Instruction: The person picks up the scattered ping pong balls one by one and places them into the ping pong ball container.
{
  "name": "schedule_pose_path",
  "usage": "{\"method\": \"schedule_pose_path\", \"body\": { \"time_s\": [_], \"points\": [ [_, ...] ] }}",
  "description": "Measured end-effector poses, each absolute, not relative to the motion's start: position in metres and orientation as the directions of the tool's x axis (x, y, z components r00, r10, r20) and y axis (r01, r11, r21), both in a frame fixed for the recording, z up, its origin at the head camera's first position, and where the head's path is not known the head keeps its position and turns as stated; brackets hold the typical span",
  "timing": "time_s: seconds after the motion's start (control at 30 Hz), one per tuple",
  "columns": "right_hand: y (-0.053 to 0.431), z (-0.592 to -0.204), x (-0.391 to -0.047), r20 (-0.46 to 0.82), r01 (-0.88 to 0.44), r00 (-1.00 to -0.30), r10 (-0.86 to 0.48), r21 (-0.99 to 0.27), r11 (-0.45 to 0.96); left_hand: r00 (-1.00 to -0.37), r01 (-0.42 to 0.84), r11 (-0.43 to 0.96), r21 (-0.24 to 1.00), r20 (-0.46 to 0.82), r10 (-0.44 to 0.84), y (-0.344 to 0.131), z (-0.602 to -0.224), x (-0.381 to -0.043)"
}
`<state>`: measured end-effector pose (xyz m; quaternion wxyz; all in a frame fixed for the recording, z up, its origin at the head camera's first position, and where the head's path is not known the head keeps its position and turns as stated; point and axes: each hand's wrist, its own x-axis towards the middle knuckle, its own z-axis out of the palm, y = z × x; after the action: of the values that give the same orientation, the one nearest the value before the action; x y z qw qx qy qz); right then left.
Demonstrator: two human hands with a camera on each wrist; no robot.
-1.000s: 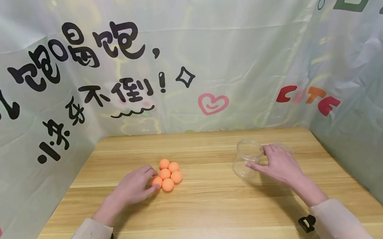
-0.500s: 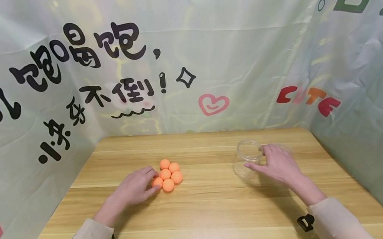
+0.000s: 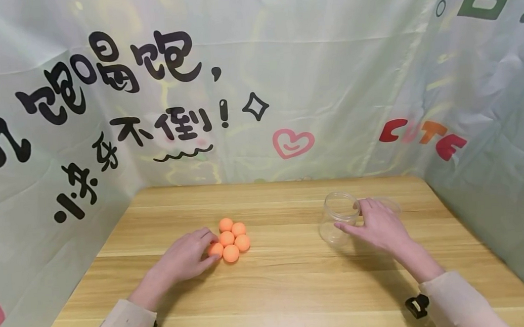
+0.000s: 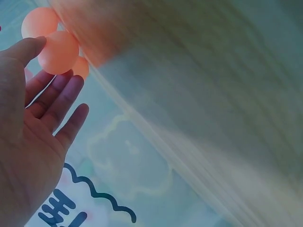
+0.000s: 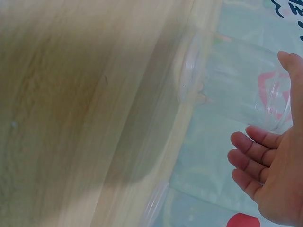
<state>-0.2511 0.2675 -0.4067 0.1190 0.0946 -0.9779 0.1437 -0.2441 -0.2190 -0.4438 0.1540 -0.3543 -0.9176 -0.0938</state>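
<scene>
Several orange ping-pong balls sit in a tight cluster on the wooden table, left of centre. My left hand is at the cluster's left side, thumb and fingertips around the leftmost ball. In the left wrist view the thumb tip lies against one ball, with fingertips below it. On the right, a clear jar without a lid stands upright, mouth up. My right hand holds its right side, thumb across the front and fingers behind. In the right wrist view the jar lies between thumb and index finger.
A clear round lid lies on the table behind my right hand, partly hidden by it. Printed fabric walls enclose the table at the back and both sides.
</scene>
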Motion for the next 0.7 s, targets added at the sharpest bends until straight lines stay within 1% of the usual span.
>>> {"method": "schedule_pose_path", "body": {
  "time_s": [0.17, 0.4, 0.7],
  "points": [
    [0.267, -0.406, -0.251, 0.269, -0.226, -0.951, -0.154, -0.261, 0.939, -0.698, 0.689, 0.719, 0.092, 0.352, 0.624, -0.219, -0.442, -0.243],
    [0.266, -0.406, -0.251, 0.278, -0.228, -0.949, -0.150, -0.276, 0.934, -0.744, 0.653, 0.742, 0.148, 0.310, 0.592, -0.219, -0.438, -0.242],
    [0.266, -0.406, -0.251, 0.282, -0.232, -0.948, -0.150, -0.285, 0.930, -0.783, 0.612, 0.761, 0.216, 0.300, 0.545, -0.220, -0.433, -0.238]
  ]
}}
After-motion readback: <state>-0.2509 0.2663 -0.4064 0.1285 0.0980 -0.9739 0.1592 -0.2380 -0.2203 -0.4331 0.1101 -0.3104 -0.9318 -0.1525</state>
